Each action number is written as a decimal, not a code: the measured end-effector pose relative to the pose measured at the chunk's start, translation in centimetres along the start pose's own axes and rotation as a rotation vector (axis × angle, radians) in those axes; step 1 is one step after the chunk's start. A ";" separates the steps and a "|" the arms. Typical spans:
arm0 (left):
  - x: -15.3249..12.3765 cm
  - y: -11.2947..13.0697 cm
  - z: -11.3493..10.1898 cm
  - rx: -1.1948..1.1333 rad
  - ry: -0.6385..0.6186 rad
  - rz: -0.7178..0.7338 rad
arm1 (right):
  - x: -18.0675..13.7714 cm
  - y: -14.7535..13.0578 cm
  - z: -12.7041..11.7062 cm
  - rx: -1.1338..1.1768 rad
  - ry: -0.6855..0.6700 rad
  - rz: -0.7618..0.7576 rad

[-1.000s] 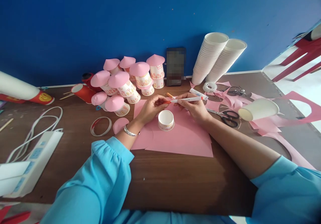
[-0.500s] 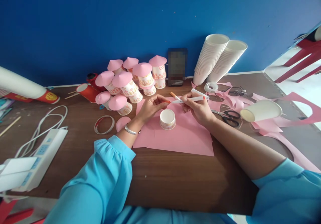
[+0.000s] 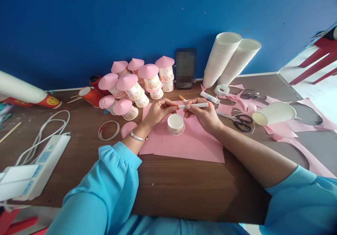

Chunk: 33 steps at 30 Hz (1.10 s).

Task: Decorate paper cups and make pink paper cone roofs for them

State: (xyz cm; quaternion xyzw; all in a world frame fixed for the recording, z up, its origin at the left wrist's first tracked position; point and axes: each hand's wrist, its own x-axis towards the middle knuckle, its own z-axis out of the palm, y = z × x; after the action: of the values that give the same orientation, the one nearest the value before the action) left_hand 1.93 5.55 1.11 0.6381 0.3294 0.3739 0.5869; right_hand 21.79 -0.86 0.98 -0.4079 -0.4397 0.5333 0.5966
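Note:
A white marker pen [image 3: 196,105] with a red end lies level between my hands, above the pink paper [image 3: 189,147]. Its barrel is gripped by my right hand [image 3: 206,115]. The fingers of my left hand [image 3: 159,112] pinch the red cap [image 3: 174,105] at the pen's other end; cap and pen now meet. Just below them a small white paper cup [image 3: 175,124] stands on the paper with its mouth up and a drawn pattern near its base. Behind my fingers, an orange-capped marker [image 3: 181,98] is partly hidden.
Several decorated cups with pink cone roofs [image 3: 127,83] stand at the back left. A phone [image 3: 185,68] leans on the wall beside tall cup stacks [image 3: 222,57]. Scissors [image 3: 242,122], a glue stick [image 3: 210,97], tape [image 3: 221,90] and paper scraps lie right; a power strip [image 3: 48,164] lies left.
My right hand has moved slightly left and brought the marker pen against the cap in my left hand. The gap between tip and cap has closed. The view has shifted a little.

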 end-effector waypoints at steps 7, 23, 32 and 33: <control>0.1 0.1 -0.1 0.007 0.041 0.035 | 0.2 -0.4 0.0 0.086 -0.023 0.075; 0.8 1.0 -0.9 0.146 0.219 0.218 | 1.0 -0.8 -3.5 -0.961 0.244 -0.376; -7.0 5.5 -6.1 0.884 0.190 0.310 | 1.0 0.7 -4.5 -1.607 0.055 -0.526; -8.4 5.5 -6.9 0.955 0.198 0.279 | 1.0 0.8 -4.4 -1.617 0.031 -0.539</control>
State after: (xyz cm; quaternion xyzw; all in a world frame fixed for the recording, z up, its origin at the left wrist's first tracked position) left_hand -8.37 1.28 6.01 0.8348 0.4291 0.3151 0.1402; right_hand 25.86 0.08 -0.89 -0.5971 -0.7592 -0.1104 0.2344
